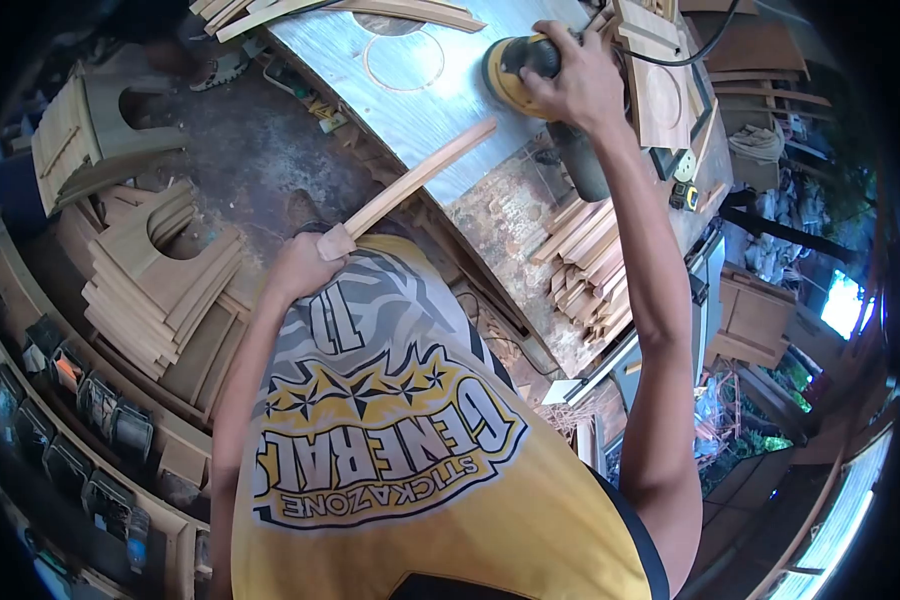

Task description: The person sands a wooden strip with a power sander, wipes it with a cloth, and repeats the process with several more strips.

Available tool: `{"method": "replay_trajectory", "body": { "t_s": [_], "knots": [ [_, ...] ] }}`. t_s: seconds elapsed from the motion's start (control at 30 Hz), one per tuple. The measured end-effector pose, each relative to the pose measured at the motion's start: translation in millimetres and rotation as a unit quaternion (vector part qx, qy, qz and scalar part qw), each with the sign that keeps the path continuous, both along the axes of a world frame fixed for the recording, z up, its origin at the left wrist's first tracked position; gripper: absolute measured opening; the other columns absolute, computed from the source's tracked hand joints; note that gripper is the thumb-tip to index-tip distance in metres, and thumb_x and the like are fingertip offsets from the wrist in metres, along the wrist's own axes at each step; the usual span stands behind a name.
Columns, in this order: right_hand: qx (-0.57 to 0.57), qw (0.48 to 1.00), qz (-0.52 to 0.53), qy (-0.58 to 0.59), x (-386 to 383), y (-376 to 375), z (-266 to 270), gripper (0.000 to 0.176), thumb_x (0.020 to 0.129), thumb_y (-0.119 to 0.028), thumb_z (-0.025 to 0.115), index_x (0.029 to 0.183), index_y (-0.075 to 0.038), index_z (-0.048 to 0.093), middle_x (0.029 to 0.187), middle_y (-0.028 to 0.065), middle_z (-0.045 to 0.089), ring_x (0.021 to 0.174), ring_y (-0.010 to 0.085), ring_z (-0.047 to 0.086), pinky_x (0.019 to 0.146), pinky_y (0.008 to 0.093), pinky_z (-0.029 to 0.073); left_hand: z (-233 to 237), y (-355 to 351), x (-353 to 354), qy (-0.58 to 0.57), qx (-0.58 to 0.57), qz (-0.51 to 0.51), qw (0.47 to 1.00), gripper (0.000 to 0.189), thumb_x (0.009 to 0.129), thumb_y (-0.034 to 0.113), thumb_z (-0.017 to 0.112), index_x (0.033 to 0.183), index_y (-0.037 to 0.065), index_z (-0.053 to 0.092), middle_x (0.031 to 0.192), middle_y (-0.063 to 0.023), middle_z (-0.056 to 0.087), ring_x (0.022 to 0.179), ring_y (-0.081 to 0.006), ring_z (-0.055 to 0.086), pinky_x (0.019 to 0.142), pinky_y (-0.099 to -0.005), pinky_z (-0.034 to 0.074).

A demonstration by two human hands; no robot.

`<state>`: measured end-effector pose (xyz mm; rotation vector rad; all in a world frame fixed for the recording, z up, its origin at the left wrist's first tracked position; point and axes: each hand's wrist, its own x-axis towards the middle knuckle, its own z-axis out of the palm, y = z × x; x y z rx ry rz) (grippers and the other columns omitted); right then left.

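My left hand (305,270) is closed around the near end of a wooden strip (420,178), close to the front of my shirt. A pale squarish piece (336,243) sits around the strip right at my fingers. The strip slants up, its far end over the workbench (510,235). On the bench's right side my right hand (582,80) grips the top of a yellow and black orbital sander (510,78), its dark dust canister (578,165) pointing towards me. The sander rests at the edge of a pale board (450,110) with a circle marked on it.
Several loose wooden strips (592,265) are piled on the bench's near right. A tape measure (684,195) and cut boards (660,95) lie beyond my right forearm. Stacked panels with round cut-outs (165,270) stand on the left. A black cord (705,50) runs at top right.
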<state>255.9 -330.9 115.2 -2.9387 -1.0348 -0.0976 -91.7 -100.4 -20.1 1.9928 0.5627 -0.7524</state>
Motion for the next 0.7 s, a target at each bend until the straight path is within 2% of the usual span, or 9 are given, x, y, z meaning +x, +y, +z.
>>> {"method": "replay_trajectory", "body": {
  "t_s": [0.13,0.27,0.37,0.43,0.5,0.57,0.6,0.67,0.7],
  "knots": [
    [-0.006,0.996,0.006,0.085,-47.9,13.4,4.7,0.058,0.082,-0.035,0.078,0.137,-0.027,0.061,0.11,0.0213,0.06,0.098,0.0401,0.068,0.084,0.0506,0.058,6.3,-6.7,11.9,-0.014,-0.005,0.0,1.0,0.033,0.082,0.033,0.078,0.102,0.006,0.077,0.104,-0.0224,0.074,0.101,-0.041,0.071,0.089,-0.0464,0.056],
    [-0.027,0.983,0.031,0.176,-102.4,30.4,12.0,0.056,0.08,-0.025,0.081,0.132,-0.027,0.062,0.11,0.0226,0.056,0.096,0.0414,0.064,0.079,0.0505,0.058,-2.9,-14.1,23.1,-0.002,0.01,0.016,1.0,0.036,0.081,0.034,0.079,0.102,0.004,0.077,0.1,-0.0233,0.074,0.097,-0.0406,0.072,0.086,-0.0452,0.056],
    [0.043,0.978,0.146,0.142,-140.2,28.2,-2.7,0.055,0.074,-0.02,0.083,0.124,-0.025,0.062,0.11,0.0211,0.054,0.095,0.0412,0.063,0.075,0.0499,0.056,-4.5,-12.7,34.2,0.038,-0.006,0.042,0.998,0.038,0.078,0.033,0.081,0.1,0.002,0.076,0.093,-0.0246,0.074,0.089,-0.0385,0.074,0.082,-0.043,0.056],
    [0.047,0.969,0.181,0.163,-154.5,38.1,-3.0,0.057,0.072,-0.019,0.084,0.123,-0.025,0.061,0.109,0.0205,0.054,0.093,0.0411,0.062,0.072,0.0481,0.054,-6.6,-10.2,37.6,-0.024,0.016,0.023,0.999,0.036,0.079,0.032,0.079,0.101,0.003,0.076,0.093,-0.0245,0.074,0.088,-0.0376,0.074,0.081,-0.0433,0.056],
    [0.058,0.973,0.165,0.148,-144.6,44.6,-6.1,0.057,0.071,-0.018,0.085,0.123,-0.025,0.061,0.109,0.0206,0.054,0.092,0.0412,0.062,0.072,0.0488,0.055,-16.7,-6.2,38.1,-0.048,0.025,0.001,0.999,0.035,0.08,0.032,0.079,0.101,0.003,0.076,0.093,-0.0244,0.074,0.088,-0.0369,0.074,0.081,-0.0433,0.055],
    [0.049,0.981,0.138,0.126,-123.0,47.4,-7.6,0.053,0.074,-0.019,0.084,0.122,-0.025,0.061,0.109,0.0207,0.055,0.092,0.0389,0.063,0.07,0.0479,0.056,-21.9,2.2,40.6,-0.093,0.038,-0.006,0.995,0.032,0.08,0.031,0.079,0.099,0.004,0.077,0.083,-0.0195,0.075,0.077,-0.0306,0.075,0.075,-0.0404,0.056],
    [0.05,0.982,0.129,0.126,-109.0,45.3,-7.5,0.053,0.074,-0.019,0.084,0.122,-0.025,0.061,0.109,0.0207,0.055,0.092,0.0389,0.063,0.07,0.0479,0.056,-11.7,7.6,49.2,-0.093,0.037,-0.014,0.995,0.032,0.08,0.031,0.079,0.099,0.004,0.077,0.083,-0.0195,0.075,0.077,-0.0306,0.075,0.075,-0.0404,0.056],
    [0.017,0.989,0.064,0.133,-84.8,35.1,-8.8,0.05,0.078,-0.022,0.083,0.124,-0.025,0.062,0.111,0.0208,0.056,0.093,0.037,0.064,0.068,0.0454,0.058,3.1,14.9,60.6,0.012,0.005,0.044,0.999,0.031,0.08,0.031,0.079,0.096,0.005,0.077,0.073,-0.0132,0.073,0.065,-0.0236,0.073,0.068,-0.0365,0.056],
    [0.019,0.991,0.044,0.122,-72.8,29.6,-8.1,0.05,0.08,-0.023,0.083,0.125,-0.025,0.062,0.112,0.0211,0.056,0.094,0.0369,0.064,0.068,0.0442,0.059,-4.3,19.4,60.2,-0.004,0.006,0.065,0.998,0.031,0.08,0.032,0.08,0.094,0.005,0.077,0.066,-0.0087,0.071,0.056,-0.0198,0.07,0.062,-0.034,0.055]
  ]
}}
